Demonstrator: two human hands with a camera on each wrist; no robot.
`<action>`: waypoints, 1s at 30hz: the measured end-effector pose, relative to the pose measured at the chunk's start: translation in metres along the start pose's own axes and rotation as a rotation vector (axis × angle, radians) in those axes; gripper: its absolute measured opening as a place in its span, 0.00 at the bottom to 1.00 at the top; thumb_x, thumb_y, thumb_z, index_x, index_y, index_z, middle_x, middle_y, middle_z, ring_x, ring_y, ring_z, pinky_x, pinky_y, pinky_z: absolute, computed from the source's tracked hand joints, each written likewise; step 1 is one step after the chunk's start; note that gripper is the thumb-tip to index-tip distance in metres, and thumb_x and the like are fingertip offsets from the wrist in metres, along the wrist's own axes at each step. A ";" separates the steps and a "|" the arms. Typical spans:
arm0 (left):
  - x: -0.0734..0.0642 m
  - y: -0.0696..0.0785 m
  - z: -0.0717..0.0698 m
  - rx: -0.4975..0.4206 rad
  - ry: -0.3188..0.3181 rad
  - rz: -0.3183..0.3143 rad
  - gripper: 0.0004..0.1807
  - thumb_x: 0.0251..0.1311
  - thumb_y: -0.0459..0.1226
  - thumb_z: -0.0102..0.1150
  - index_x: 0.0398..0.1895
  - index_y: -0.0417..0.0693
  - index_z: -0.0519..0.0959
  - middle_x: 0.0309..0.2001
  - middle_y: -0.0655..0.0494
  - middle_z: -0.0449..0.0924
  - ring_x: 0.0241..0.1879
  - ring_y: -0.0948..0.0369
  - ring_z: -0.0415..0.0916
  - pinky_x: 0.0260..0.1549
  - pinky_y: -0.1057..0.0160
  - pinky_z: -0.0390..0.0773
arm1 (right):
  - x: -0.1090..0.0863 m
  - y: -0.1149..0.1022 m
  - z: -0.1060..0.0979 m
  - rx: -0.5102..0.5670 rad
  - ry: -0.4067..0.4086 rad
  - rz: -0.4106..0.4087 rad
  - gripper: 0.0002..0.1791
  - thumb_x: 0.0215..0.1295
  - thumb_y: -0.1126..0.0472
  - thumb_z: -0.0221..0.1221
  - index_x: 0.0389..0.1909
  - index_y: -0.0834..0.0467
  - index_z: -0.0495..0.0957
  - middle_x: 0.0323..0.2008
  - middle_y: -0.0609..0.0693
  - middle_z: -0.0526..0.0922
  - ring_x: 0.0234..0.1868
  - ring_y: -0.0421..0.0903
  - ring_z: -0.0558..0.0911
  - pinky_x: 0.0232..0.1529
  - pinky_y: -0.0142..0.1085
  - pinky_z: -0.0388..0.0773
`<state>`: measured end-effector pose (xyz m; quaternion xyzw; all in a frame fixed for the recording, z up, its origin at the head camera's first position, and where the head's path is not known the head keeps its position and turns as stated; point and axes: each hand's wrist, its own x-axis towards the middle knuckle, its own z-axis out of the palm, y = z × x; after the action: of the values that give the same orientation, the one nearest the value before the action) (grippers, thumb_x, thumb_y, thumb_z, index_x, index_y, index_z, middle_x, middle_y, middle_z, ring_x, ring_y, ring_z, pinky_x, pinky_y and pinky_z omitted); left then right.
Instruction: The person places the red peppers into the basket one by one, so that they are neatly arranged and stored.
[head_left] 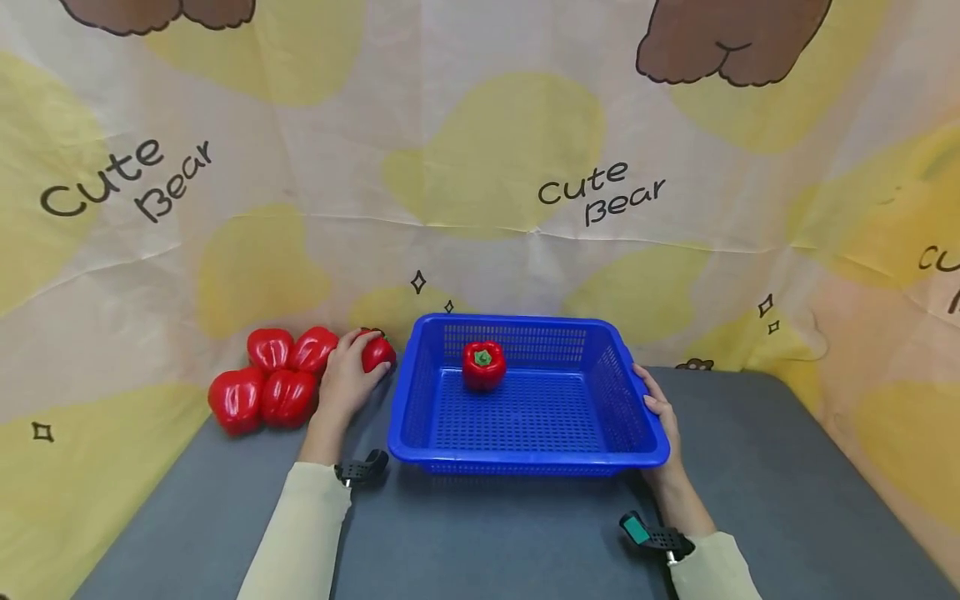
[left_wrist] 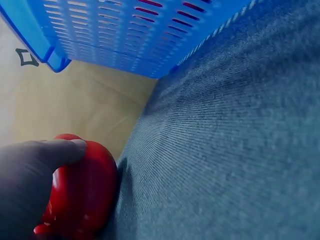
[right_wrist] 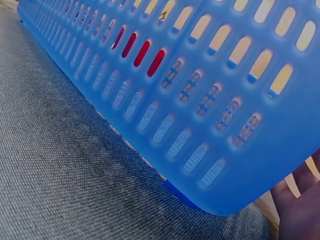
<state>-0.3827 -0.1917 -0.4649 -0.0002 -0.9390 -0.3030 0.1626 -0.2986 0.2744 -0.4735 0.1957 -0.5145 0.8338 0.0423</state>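
My left hand (head_left: 349, 377) grips a red bell pepper (head_left: 378, 352) on the table, just left of a blue plastic basket (head_left: 525, 461). In the left wrist view the thumb (left_wrist: 70, 150) lies over that glossy pepper (left_wrist: 92, 187), which sits close to the grey cloth. My right hand (head_left: 663, 425) holds the basket's right side, fingers up at the rim; the right wrist view shows the slotted basket wall (right_wrist: 150, 100) and part of the hand (right_wrist: 302, 207). Inside the basket, towards the back left, stands one red bell pepper (head_left: 483, 367), green stem facing me.
Several more red bell peppers (head_left: 288, 398) lie grouped left of my left hand, near the back of the grey table (head_left: 480, 533). A patterned cloth (head_left: 480, 167) with yellow patches hangs behind the table. Black straps (head_left: 363, 468) sit around both wrists.
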 end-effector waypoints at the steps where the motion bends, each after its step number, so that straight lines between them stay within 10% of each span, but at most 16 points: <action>1: 0.000 0.001 0.000 0.002 0.005 -0.010 0.36 0.58 0.41 0.69 0.71 0.53 0.69 0.74 0.39 0.61 0.70 0.35 0.62 0.61 0.29 0.71 | 0.000 0.000 0.000 0.007 -0.004 0.000 0.26 0.80 0.63 0.29 0.74 0.52 0.60 0.68 0.44 0.73 0.63 0.42 0.79 0.58 0.36 0.83; 11: -0.005 0.007 -0.007 -0.009 -0.041 -0.087 0.40 0.54 0.42 0.69 0.72 0.55 0.68 0.71 0.37 0.59 0.58 0.30 0.74 0.56 0.31 0.76 | 0.000 -0.002 0.001 -0.001 0.000 0.009 0.27 0.80 0.63 0.29 0.75 0.51 0.59 0.69 0.43 0.72 0.64 0.42 0.78 0.58 0.36 0.83; 22: -0.006 0.019 -0.015 -0.240 0.183 -0.212 0.36 0.47 0.41 0.73 0.63 0.52 0.72 0.67 0.40 0.63 0.64 0.38 0.68 0.59 0.34 0.77 | 0.001 -0.003 0.001 0.067 -0.031 0.024 0.26 0.81 0.63 0.29 0.75 0.52 0.58 0.69 0.43 0.73 0.63 0.41 0.79 0.58 0.35 0.82; 30: -0.007 0.038 -0.038 -0.284 0.191 -0.189 0.38 0.49 0.41 0.73 0.66 0.54 0.70 0.67 0.42 0.65 0.67 0.42 0.65 0.56 0.35 0.79 | 0.001 -0.003 0.002 0.009 -0.009 0.042 0.27 0.81 0.61 0.29 0.76 0.52 0.56 0.70 0.43 0.71 0.65 0.42 0.78 0.59 0.36 0.82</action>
<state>-0.3603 -0.1814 -0.4163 0.0938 -0.8631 -0.4448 0.2200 -0.2981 0.2740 -0.4701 0.1890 -0.5150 0.8358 0.0216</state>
